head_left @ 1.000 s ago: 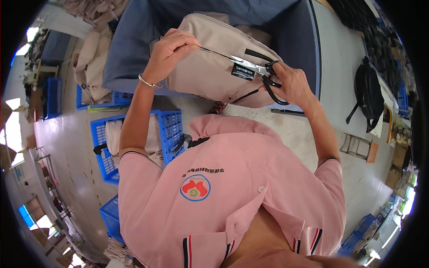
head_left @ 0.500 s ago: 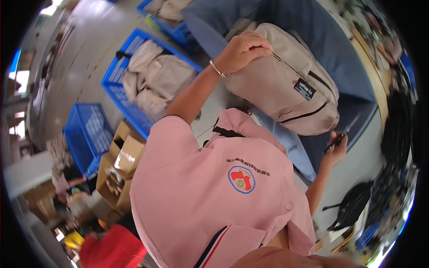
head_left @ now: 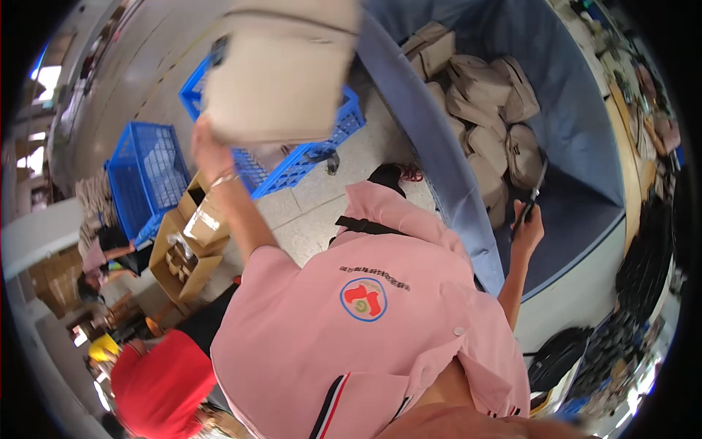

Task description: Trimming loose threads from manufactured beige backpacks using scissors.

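Observation:
My left hand (head_left: pixel 210 150) is closed on the lower edge of a beige backpack (head_left: pixel 281 88), which is blurred by motion. The backpack is raised over a blue plastic crate (head_left: pixel 274 179) and hides most of it. In my right hand (head_left: pixel 529 233) is a pair of scissors (head_left: pixel 538 192) with dark handles, blades pointing up and away from me. That hand is over the near part of a large blue-grey fabric bin (head_left: pixel 585 139). Inside the bin lie several beige bags (head_left: pixel 479 88), piled toward its far and left sides.
Another blue crate (head_left: pixel 150 172) stands at the left, beside an open cardboard box (head_left: pixel 179 267) with packing inside. A person in a red top (head_left: pixel 164 380) is at the lower left. Black bags (head_left: pixel 559 355) lie at the lower right. A worktable edge (head_left: pixel 629 146) runs along the right.
My left hand has carried the backpack from above the fabric bin leftward to over the blue crate, uncovering the bags in the bin. My right hand, still with the scissors, has shifted slightly left.

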{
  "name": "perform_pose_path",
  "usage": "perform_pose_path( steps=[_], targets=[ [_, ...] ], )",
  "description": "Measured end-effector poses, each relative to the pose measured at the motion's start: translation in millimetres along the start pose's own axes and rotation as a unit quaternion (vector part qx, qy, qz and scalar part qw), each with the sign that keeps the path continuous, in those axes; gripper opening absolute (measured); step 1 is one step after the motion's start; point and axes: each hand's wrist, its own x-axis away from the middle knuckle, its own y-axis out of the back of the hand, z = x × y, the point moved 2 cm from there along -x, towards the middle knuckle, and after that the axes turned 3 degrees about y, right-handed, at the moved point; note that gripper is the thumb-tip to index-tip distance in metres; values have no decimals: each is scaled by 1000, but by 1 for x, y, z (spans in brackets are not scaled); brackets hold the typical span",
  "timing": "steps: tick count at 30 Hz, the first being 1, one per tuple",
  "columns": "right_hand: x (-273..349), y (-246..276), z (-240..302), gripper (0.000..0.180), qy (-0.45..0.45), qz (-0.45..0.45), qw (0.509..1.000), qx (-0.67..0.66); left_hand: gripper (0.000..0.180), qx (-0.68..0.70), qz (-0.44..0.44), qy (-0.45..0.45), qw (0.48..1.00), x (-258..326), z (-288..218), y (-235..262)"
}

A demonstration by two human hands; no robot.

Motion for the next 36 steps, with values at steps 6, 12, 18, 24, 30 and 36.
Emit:
perform_pose_path(
  steps=[6, 12, 18, 24, 30, 36],
  targets=[
    [-12, -14, -19, 40, -45, 36, 991, 117, 35, -446, -125, 26, 886, -76, 30, 164],
    [11, -15, -72, 43, -219, 3, 967, 133, 36, -384, -40, 130, 913, -115, 147, 47],
    [48, -25, -145, 33, -286, -80, 935, 192, 30, -379, 360, 144, 840, -76, 298, -295],
    [59, -29, -160, 30, -447, -146, 856, 214, 25, -438, 718, 176, 511, 93, 498, -461],
    [62, -38, -183, 35, -518, -213, 794, 238, 27, -492, 762, 259, 332, 240, 716, -382],
    [53, -46, -183, 37, -514, -209, 798, 235, 41, -586, 663, 327, 332, 312, 846, -251]
  ],
)
